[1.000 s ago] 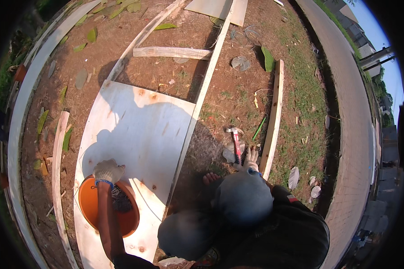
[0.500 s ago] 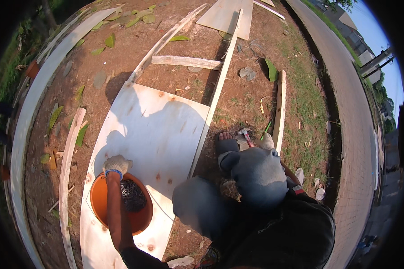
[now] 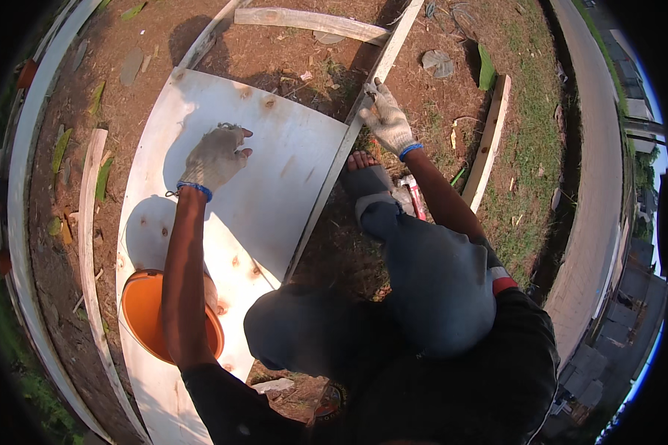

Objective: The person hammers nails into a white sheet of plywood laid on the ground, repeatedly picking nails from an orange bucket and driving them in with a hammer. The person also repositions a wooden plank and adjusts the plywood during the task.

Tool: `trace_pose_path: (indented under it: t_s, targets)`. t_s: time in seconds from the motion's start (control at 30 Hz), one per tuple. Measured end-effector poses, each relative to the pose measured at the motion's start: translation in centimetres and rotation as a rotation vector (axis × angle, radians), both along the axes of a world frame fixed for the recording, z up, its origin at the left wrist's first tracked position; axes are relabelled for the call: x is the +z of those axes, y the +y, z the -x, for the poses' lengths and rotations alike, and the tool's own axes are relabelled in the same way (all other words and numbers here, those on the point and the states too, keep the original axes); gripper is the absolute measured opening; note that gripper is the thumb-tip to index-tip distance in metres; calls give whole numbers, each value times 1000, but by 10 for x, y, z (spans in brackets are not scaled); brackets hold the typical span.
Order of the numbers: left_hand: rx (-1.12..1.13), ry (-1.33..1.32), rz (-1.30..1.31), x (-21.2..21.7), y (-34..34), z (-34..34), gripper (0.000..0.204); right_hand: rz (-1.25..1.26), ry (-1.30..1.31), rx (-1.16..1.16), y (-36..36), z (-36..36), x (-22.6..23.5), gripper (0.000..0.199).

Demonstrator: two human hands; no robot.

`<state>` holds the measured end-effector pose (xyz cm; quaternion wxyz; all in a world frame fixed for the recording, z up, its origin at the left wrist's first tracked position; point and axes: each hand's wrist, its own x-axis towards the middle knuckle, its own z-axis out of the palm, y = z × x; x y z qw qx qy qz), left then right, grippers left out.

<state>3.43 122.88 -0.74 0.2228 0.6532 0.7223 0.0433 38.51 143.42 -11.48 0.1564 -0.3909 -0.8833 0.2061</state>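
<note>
My left hand (image 3: 214, 159), in a pale knit glove with a blue cuff, hovers over a pale plywood panel (image 3: 289, 159). Its thumb and forefinger are apart; the other fingers are partly hidden. Fingers spread, my right hand (image 3: 390, 126), gloved likewise, is at the long wooden batten (image 3: 326, 185) along the panel's right edge; whether it touches the wood I cannot tell. An orange bucket (image 3: 145, 311) stands on the panel, partly behind my left forearm, which hides its contents. A hammer (image 3: 416, 196) with red on its handle lies beside my sandalled foot.
A crosspiece (image 3: 312, 24) meets the batten beyond the panel. Loose timber strips lie left (image 3: 89, 215) and right (image 3: 490, 144) on leaf-strewn soil. A long pale board (image 3: 24, 193) runs along the far left. A paved path (image 3: 590, 148) passes at right.
My left hand has left the bucket's rim and moved forward over the panel. My right hand has come up from beside the hammer to the batten. The view has shifted.
</note>
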Motion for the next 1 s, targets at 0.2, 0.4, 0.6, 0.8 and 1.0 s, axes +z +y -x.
trace_pose_path:
  t_s: [0.2,0.4,0.6,0.8,1.0]
  targets:
    - [-238,77,245,-46,117,-107,84,392,524,-623,-8,2,-79,83]
    - [-219,341,281,-68,130,-154,117,322,676,-600,7,37,-88,75]
    - [-167,431,315,-70,131,-165,122,672,780,-631,13,41,-94,67]
    - [-149,490,350,-88,132,-169,122,484,932,-621,5,57,-60,65]
    - [-85,380,467,-85,117,-181,118,766,1019,-567,5,41,-82,83]
